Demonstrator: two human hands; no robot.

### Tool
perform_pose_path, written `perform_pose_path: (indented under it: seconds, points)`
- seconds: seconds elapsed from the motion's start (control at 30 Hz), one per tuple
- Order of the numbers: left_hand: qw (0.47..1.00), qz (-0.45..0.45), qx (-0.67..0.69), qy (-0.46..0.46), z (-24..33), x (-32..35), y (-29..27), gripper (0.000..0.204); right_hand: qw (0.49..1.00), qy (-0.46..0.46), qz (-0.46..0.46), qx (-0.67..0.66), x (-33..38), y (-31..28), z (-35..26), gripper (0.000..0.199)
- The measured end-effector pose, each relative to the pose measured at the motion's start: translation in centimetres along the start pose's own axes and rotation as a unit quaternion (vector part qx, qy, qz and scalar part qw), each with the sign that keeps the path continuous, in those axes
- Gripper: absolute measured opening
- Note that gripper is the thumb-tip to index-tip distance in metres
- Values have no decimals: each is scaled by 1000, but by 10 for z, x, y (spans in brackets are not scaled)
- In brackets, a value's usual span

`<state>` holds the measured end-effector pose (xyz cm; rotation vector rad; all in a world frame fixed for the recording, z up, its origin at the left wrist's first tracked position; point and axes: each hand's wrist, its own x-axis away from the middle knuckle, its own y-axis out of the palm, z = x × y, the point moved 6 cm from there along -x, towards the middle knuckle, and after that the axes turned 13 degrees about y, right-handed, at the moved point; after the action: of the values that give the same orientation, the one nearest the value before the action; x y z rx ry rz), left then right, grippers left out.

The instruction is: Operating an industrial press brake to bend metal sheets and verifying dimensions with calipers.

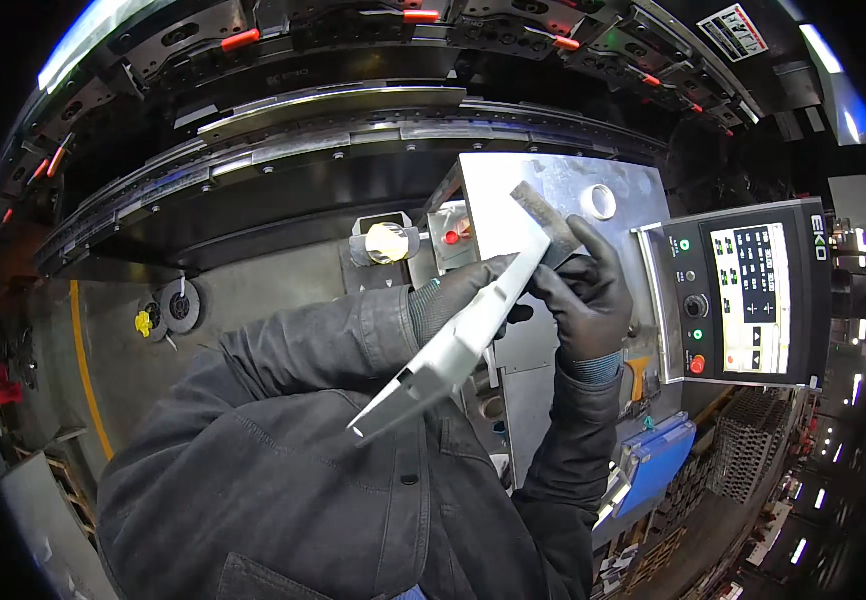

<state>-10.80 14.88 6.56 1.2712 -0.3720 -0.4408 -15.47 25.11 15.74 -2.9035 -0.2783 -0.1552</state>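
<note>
A long, bent sheet-metal part [445, 352] with cut-outs along its edge slants in front of my chest. My left hand [451, 297], in a dark glove, is closed round its middle from the left, and the part hides some of the fingers. In a matching glove, my right hand [589, 300] is closed at the upper end of the part. Its fingers pinch a flat grey, rough-looking strip [545, 215] against or right beside the metal. Whether the strip touches the part I cannot tell.
A metal-topped table [498, 180] beyond my hands carries a white tape roll [599, 202]. Right of it stands a control panel [743, 295] with a lit screen. A long press machine bed [283, 150] crosses ahead. Blue folders [658, 462] lie at lower right; a pedal unit [385, 243] sits left of the table.
</note>
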Motion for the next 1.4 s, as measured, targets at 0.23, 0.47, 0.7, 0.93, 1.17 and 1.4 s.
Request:
perform_pose_path:
  seconds: [0.23,0.47,0.7,0.93,1.17,1.4]
  points:
    - [998,22,49,-33,-6,10,-10,36,1000,22,-17,-12,-1,2,11,56]
    - [993,30,87,-73,-13,8,-17,42,1000,9,-20,-16,-3,-2,13,55]
    - [993,80,33,-76,-32,-7,-28,46,1000,10,24,5,-19,-21,19,55]
    - [986,128,90,-61,-27,1,-13,44,999,41,-8,-8,-22,-15,32,54]
    - [987,156,-26,11,-1,8,-4,34,998,36,39,-26,-25,-24,48,54]
    - [988,148,22,47,14,-8,-13,29,975,104,145,129,-47,-177,260,55]
